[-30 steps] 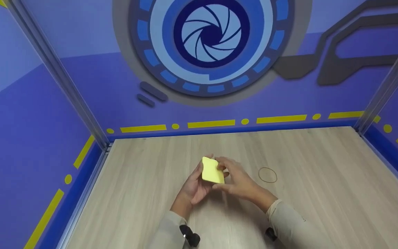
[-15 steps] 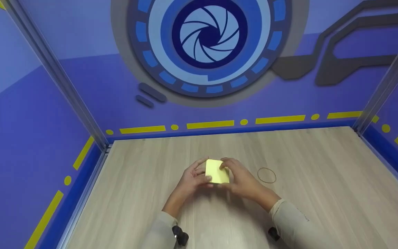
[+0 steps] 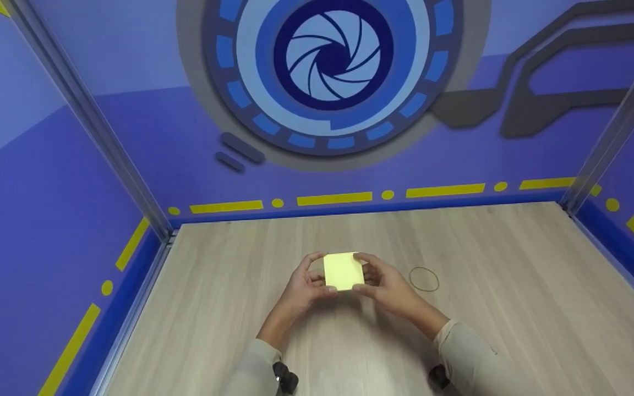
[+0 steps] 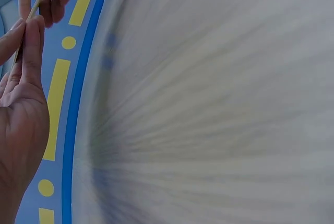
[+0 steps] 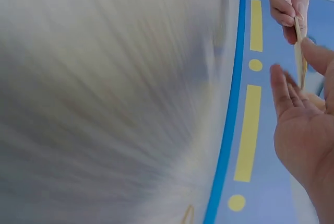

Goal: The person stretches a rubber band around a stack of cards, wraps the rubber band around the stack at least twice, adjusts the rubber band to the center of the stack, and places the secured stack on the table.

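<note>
A square yellow sticky note pad point(image 3: 343, 271) is held up above the table between both hands, its broad face toward the head camera. On its left side my left hand point(image 3: 300, 287) pinches it, thumb at the lower corner and a finger at the upper one. My right hand point(image 3: 393, 286) grips the opposite side in the same way. Both wrist views catch the pad point(image 5: 299, 51) edge-on, as a thin stack between thumbs and fingers. To the right of the right hand, a thin tan rubber band point(image 3: 438, 281) lies on the table.
The light wood table point(image 3: 229, 308) is bounded by blue printed panels at the back and sides. Metal posts point(image 3: 102, 132) stand at the back corners. Black wrist devices point(image 3: 287, 379) sit at the cuffs of both sleeves.
The pad has turned from tilted to squarely facing the head camera. My left hand has shifted its grip to the left edge; my right thumb and fingers have moved to the right corners.
</note>
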A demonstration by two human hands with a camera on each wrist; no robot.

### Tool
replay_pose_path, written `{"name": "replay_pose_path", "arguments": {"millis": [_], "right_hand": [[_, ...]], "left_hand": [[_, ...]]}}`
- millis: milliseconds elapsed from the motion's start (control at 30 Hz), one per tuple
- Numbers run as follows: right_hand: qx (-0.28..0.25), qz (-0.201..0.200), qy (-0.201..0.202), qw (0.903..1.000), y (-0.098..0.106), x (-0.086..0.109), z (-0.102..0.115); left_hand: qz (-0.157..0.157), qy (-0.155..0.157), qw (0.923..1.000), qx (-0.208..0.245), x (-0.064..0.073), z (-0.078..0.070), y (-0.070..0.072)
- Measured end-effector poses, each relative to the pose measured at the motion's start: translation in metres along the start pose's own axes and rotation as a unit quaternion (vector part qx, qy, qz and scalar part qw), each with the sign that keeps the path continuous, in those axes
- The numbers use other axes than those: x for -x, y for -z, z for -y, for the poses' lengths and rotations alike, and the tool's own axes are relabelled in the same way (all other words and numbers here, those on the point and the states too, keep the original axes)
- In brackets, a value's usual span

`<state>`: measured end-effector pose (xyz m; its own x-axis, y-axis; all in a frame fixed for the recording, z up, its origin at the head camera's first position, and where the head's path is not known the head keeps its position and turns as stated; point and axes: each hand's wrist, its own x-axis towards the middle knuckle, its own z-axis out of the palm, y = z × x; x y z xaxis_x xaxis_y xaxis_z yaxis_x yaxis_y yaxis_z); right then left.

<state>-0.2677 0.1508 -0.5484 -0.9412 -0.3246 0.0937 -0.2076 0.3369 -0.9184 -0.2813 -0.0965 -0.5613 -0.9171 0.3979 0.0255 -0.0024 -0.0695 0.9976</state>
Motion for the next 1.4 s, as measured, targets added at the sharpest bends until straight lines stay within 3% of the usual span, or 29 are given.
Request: {"name": "replay_pose_path", "arguments": {"millis": [133, 267, 567, 700, 867, 1100, 1200, 1400], "right_hand": [[-0.061, 0.009, -0.003, 0.9981, 0.0, -0.001, -0.002], [-0.098, 0.014, 0.009, 0.995, 0.0, -0.002, -0.001], [-0.1, -0.008, 0.007, 0.995, -0.001, -0.002, -0.001], [-0.015, -0.073, -0.014, 0.9971, 0.012, 0.004, 0.001], [0.109, -0.13, -0.047, 0.9845, 0.056, 0.014, -0.007], [0.209, -0.121, -0.122, 0.9626, 0.108, 0.024, -0.036], [0.25, -0.097, -0.147, 0.9521, 0.114, 0.024, -0.045], [0.309, -0.083, -0.15, 0.9355, 0.109, 0.022, -0.05]], "left_hand": [[0.007, -0.015, 0.9996, 0.025, 0.001, -0.002, -0.005], [-0.012, -0.012, 0.999, 0.04, 0.0, -0.002, -0.01], [-0.047, -0.005, 0.9974, 0.054, 0.0, 0.002, -0.009], [-0.06, -0.006, 0.9968, 0.053, 0.002, 0.006, -0.004], [-0.067, -0.004, 0.9968, 0.045, 0.005, 0.008, -0.001], [-0.078, 0.009, 0.9958, 0.047, 0.007, 0.01, 0.0], [-0.079, 0.012, 0.9956, 0.048, 0.008, 0.011, 0.0], [-0.078, 0.011, 0.996, 0.042, 0.007, 0.01, -0.001]]}}
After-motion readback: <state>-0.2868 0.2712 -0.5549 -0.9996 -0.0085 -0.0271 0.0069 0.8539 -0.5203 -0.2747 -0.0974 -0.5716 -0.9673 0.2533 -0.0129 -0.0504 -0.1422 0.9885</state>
